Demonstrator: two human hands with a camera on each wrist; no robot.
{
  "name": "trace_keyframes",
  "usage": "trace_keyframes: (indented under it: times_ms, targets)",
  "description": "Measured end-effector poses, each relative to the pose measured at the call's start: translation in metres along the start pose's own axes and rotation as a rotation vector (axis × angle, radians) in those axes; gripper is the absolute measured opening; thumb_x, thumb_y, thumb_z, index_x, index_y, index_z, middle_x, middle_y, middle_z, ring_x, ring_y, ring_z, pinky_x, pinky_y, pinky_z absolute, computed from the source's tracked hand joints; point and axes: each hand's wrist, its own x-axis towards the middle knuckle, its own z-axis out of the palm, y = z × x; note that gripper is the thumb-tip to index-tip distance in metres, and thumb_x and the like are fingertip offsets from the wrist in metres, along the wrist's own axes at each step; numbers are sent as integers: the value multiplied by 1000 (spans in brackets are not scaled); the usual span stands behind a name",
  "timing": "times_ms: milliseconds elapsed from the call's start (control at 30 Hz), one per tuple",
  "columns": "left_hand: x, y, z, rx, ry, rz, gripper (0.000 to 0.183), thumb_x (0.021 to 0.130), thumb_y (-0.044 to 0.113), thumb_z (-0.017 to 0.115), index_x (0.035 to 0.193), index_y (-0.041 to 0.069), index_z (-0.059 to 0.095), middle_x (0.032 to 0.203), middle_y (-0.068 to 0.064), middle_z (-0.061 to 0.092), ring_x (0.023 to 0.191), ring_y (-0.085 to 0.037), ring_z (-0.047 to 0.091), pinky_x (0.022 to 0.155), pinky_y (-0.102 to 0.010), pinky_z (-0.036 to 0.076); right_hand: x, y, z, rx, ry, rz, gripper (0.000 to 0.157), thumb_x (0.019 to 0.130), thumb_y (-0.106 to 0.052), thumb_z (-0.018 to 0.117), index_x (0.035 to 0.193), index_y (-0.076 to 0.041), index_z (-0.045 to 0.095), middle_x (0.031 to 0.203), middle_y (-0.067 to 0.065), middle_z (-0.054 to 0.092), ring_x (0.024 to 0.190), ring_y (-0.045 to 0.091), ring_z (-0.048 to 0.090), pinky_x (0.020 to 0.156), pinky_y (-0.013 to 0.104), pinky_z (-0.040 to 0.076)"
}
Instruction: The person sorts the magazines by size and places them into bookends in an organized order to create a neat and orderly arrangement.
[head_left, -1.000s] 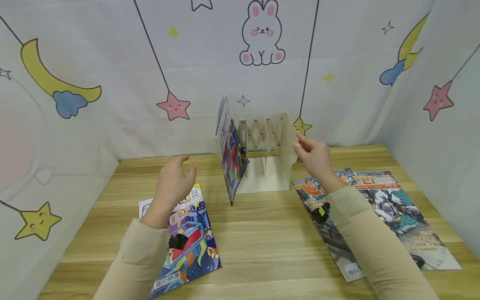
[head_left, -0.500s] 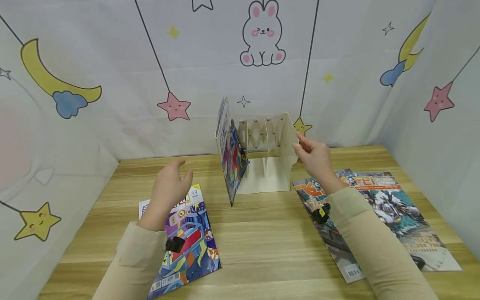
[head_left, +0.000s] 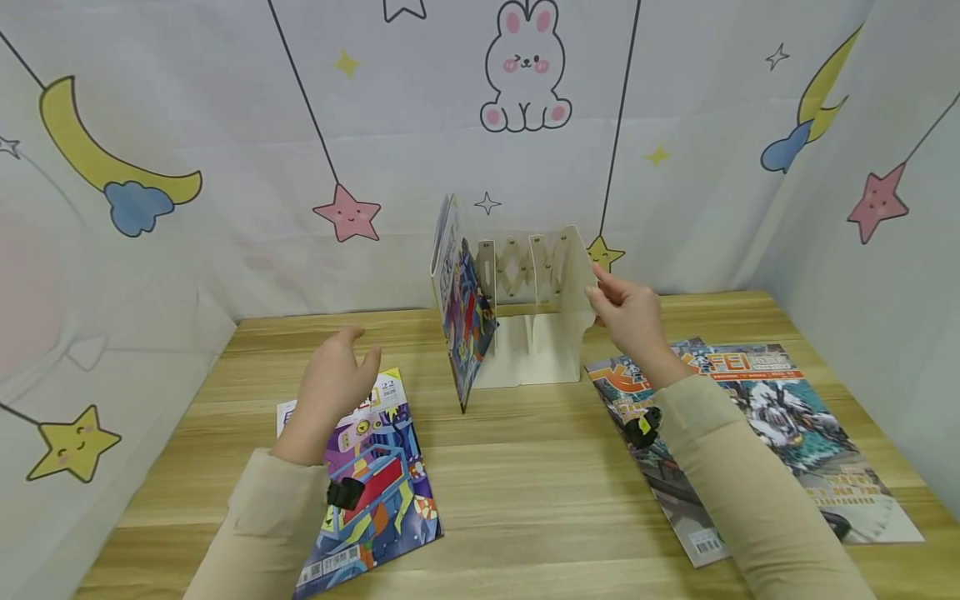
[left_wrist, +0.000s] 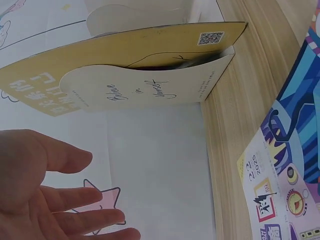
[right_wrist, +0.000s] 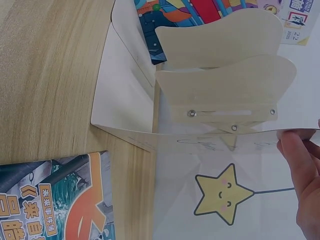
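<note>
A cream expandable book stand (head_left: 551, 350) stands at the back of the table, with lattice bars joining its dividers. My right hand (head_left: 628, 315) pinches the upper edge of its right end panel between thumb and fingers, also seen in the right wrist view. Upright in the leftmost slot stands a colourful magazine (head_left: 461, 308); its yellowish back (left_wrist: 150, 47) shows behind the left panel (left_wrist: 130, 90) in the left wrist view. Holding nothing, my left hand (head_left: 330, 379) hovers with spread fingers above another colourful magazine (head_left: 382, 483) lying on the table.
Two overlapping magazines (head_left: 795, 425) lie at the right, partly under my right forearm. A white curtain (head_left: 420, 108) printed with a rabbit, stars and moons hangs right behind the wooden table (head_left: 525, 500).
My left hand has drifted slightly left and down, away from the book stand. The right hand keeps its hold on the panel, and the stand has not moved.
</note>
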Motion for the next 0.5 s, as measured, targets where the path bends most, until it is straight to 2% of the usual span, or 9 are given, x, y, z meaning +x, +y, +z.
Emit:
trace_keyframes:
  times_ms: [100,267,433,500]
  targets:
    - [0,-2,0,13,-17,-9,54,97,25,46,139,-7,38,139,-30,43,126,-47,42,103,-58,38,1,0,1,-3,2,6,44,94,-30,59,137,-20,50,117,15,66,66,23,64,53,15,50]
    - [0,-8,2,32,-46,-31,56,96,25,46,140,-8,37,139,-31,42,126,-48,42,102,-59,38,1,0,0,-8,0,11,45,94,-30,58,137,-19,49,117,16,66,63,12,62,57,15,53]
    - [1,-16,5,32,-106,-50,59,95,26,48,140,-10,35,140,-32,40,129,-49,38,105,-60,35,0,-1,0,-7,-4,19,45,94,-31,57,137,-19,49,119,16,65,64,11,62,58,18,54]
    - [1,-20,6,41,-131,-63,60,95,27,49,140,-10,35,140,-32,40,129,-49,37,105,-60,34,1,-1,1,-4,-1,22,45,94,-30,58,137,-20,49,119,16,65,66,16,64,59,20,55]
